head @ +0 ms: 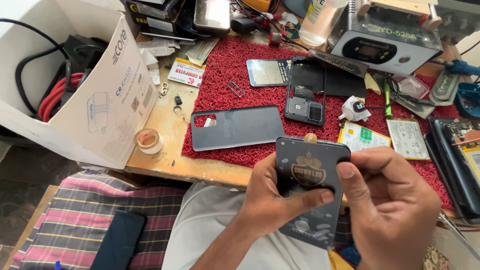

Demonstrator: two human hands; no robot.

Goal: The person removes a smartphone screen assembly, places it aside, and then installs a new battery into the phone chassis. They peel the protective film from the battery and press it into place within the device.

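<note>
Both my hands hold a flat dark package point(310, 170) with a gold emblem, upright over my lap. My left hand point(272, 202) grips its lower left side, thumb across the front. My right hand point(392, 207) pinches its right edge near the top. Just beyond, on a red textured mat point(220, 65), lies a grey phone back cover point(236, 127). Farther back rests a black phone frame point(306, 90) with its insides exposed.
An open white cardboard box point(107, 100) with red and black cables stands at left. A tape roll point(149, 140), two phone batteries point(385, 137), a grey heating machine point(387, 42), tools and phone parts crowd the wooden bench. A dark phone point(119, 240) lies on striped cloth.
</note>
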